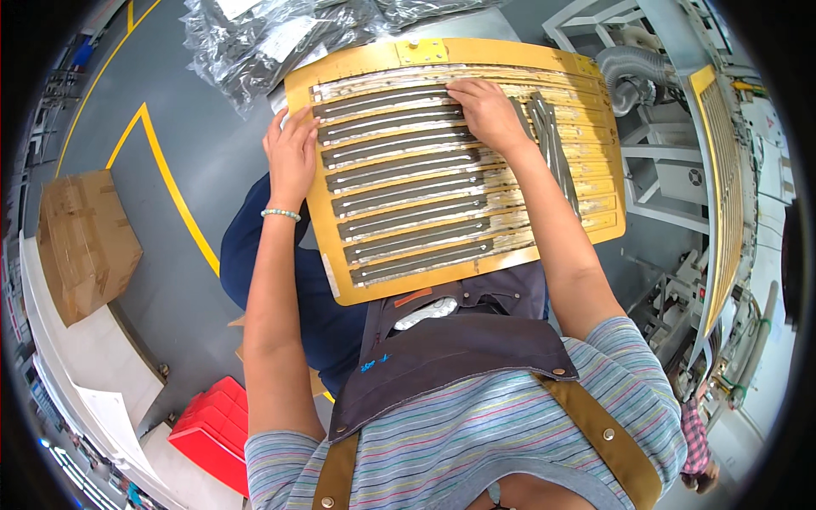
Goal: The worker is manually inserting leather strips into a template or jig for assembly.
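Note:
A yellow slotted board [340, 285] lies tilted over my lap, with several dark grey zipper-like strips [408, 175] laid in its rows, each with a light line along its middle. My left hand [291, 151] is at the board's left edge, fingers stretched and slightly apart, tips by the left end of the topmost dark strip [382, 100]. At that strip's other end, the closed fingers of my right hand [486, 112] press on it; the thumb is hidden. Right of my right wrist, a loose bunch of similar strips [552, 149] lies across the rows.
Clear plastic bags [280, 42] lie beyond the board. A cardboard box [85, 242] and a red bin [214, 429] stand at the left. To the right are a white metal frame [667, 153], a grey flexible duct [633, 72] and another slotted yellow board [721, 195]. Another person [695, 438] is at the lower right.

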Demonstrator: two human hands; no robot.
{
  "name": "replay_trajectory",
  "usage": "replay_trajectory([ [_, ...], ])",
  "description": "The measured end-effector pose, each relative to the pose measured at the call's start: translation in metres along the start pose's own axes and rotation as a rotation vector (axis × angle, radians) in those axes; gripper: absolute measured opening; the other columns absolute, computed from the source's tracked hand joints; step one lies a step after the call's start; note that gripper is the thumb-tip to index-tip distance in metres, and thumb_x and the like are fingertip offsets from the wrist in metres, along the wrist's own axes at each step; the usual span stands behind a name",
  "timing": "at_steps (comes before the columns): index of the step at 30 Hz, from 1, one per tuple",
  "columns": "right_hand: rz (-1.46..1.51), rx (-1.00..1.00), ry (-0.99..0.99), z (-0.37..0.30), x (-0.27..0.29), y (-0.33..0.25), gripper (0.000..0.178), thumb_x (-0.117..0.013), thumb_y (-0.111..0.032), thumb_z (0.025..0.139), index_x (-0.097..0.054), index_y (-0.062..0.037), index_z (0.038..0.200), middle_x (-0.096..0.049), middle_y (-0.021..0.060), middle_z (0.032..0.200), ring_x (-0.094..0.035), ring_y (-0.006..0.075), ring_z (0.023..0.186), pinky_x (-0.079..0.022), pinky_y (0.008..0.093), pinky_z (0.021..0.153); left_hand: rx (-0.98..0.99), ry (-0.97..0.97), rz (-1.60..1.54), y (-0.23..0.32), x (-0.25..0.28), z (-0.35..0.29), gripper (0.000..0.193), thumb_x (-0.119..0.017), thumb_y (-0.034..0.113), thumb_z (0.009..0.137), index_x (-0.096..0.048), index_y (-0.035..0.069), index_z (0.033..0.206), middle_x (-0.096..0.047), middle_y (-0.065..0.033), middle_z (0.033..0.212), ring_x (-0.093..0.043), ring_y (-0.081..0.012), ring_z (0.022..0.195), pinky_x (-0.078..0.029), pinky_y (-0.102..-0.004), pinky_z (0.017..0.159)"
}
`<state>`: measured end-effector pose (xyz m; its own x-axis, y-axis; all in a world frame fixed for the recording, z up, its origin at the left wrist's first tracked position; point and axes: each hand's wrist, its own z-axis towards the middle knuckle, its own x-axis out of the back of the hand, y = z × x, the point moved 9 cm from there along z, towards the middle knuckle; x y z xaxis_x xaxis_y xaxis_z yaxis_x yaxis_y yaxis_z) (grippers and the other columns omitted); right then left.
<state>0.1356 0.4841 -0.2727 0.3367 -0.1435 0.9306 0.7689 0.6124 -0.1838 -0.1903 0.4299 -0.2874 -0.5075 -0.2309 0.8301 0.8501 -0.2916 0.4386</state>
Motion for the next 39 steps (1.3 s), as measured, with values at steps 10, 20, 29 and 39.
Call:
replay_trajectory([
  [10, 0.252, 0.141, -0.024, 0.039, -0.044, -0.101, 0.040, -0.064, -0.002, 0.089, -0.070, -0.0015, 0.129, -0.068, 0.0103, 0.140, -0.061, 0.0294, 0.131, -0.047, 0.0432, 0.111, 0.411, 0.232, -0.016, -0.011, -0.020, 0.023, 0.023, -0.085, 0.022, 0.086, -0.072, 0.008, 0.100, -0.058, -0.0111, 0.126, -0.052, -0.0348, 0.124, -0.042, -0.0485, 0.105],
  [20, 0.295, 0.201, 0.089, 0.063, -0.066, -0.147, 0.038, -0.065, -0.018, 0.097, -0.069, 0.0009, 0.129, -0.066, 0.0122, 0.143, -0.058, 0.0291, 0.133, -0.044, 0.0429, 0.115, 0.470, 0.267, 0.095, -0.022, -0.033, 0.023, 0.016, -0.081, 0.024, 0.090, -0.071, 0.015, 0.097, -0.061, -0.0069, 0.125, -0.053, -0.0341, 0.125, -0.041, -0.0555, 0.104],
  [29, 0.186, 0.162, -0.019, 0.033, -0.055, -0.079, 0.038, -0.066, -0.022, 0.098, -0.070, -0.0078, 0.134, -0.068, 0.0041, 0.143, -0.058, 0.0206, 0.137, -0.041, 0.0413, 0.116, 0.475, 0.245, 0.074, -0.015, -0.035, 0.024, 0.016, -0.078, 0.020, 0.092, -0.066, 0.010, 0.093, -0.060, -0.0069, 0.130, -0.051, -0.0340, 0.129, -0.038, -0.0565, 0.107],
  [39, 0.156, -0.060, 0.189, -0.020, 0.015, 0.015, 0.021, -0.071, -0.013, 0.094, -0.079, -0.0113, 0.113, -0.073, 0.0033, 0.129, -0.064, 0.0254, 0.123, -0.049, 0.0409, 0.105, 0.329, 0.553, 0.140, 0.031, -0.001, 0.022, 0.017, -0.081, 0.017, 0.089, -0.072, 0.010, 0.101, -0.063, -0.0070, 0.126, -0.054, -0.0343, 0.127, -0.039, -0.0525, 0.109],
])
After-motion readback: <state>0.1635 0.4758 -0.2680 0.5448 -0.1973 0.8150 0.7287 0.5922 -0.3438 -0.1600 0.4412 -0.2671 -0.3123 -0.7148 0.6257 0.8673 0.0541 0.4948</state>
